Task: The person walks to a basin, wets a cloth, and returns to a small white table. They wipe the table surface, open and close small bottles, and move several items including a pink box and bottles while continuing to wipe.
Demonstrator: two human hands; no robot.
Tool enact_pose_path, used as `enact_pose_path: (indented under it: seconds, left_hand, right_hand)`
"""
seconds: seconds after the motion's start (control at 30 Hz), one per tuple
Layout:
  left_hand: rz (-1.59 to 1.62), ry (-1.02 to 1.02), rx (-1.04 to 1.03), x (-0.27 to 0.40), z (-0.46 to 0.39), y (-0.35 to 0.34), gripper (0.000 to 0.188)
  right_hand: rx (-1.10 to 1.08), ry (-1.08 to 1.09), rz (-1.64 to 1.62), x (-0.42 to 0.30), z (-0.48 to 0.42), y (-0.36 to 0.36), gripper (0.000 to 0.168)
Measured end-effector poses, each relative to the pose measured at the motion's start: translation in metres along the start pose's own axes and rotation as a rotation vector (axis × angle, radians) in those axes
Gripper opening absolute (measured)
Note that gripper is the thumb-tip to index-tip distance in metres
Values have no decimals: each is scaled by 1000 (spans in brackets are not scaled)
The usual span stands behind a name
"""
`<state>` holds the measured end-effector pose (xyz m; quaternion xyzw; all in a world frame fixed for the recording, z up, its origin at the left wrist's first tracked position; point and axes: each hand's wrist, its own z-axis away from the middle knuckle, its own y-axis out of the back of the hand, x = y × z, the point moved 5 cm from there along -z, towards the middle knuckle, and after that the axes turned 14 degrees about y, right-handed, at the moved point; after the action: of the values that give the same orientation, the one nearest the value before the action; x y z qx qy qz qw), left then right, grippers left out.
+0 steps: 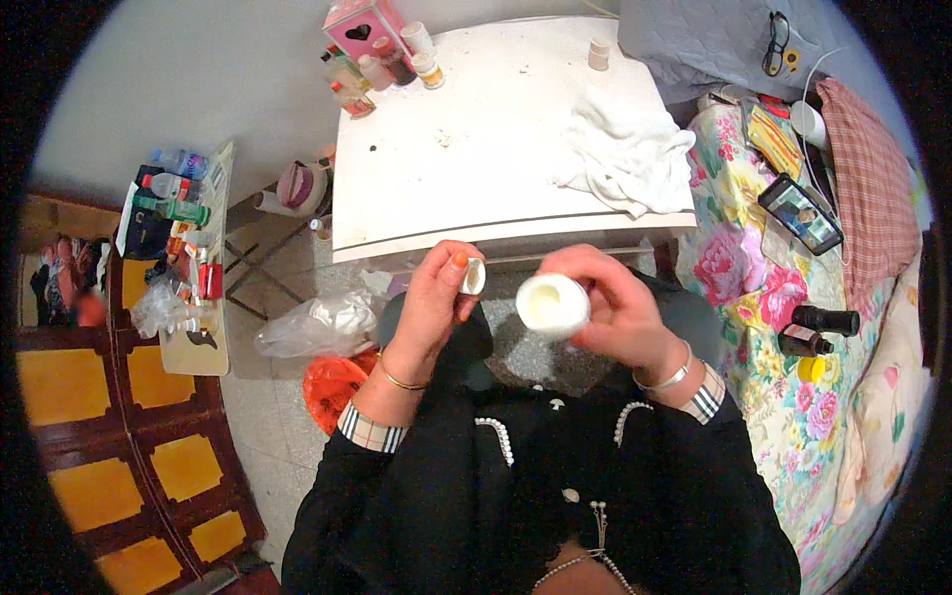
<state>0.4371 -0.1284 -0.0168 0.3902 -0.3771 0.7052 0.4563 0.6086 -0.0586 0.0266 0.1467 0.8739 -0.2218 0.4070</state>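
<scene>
A small white cap point(474, 276) is pinched in my left hand point(438, 290), its hollow side partly turned to the camera. My right hand point(621, 297) grips a round white plastic bottle point(565, 305) from the right side. The bottle tips towards me with its opening showing, slightly blurred; whether anything is inside I cannot tell. Cap and bottle are apart, both held over my lap in front of the white table point(446, 193). On the table's right part lies a crumpled white cloth point(625, 152).
Several bottles, among them a dark red one point(394, 63), stand by a pink box point(361, 33) at the table's back left. A small bottle point(598, 54) stands back right. On the flowered bed are a phone point(801, 214) and dark bottles point(825, 320). A plastic bag point(320, 327) lies on the floor.
</scene>
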Motion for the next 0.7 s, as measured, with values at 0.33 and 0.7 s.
enact_pose_path:
  seconds: [0.33, 0.7]
  left_hand:
    - [-21, 19, 60, -6, 13, -4, 28]
    - [-924, -575, -70, 40, 30, -26, 37]
  right_hand:
    - [-128, 122, 794, 28, 7, -16, 47]
    - [170, -484, -616, 67, 33, -17, 37]
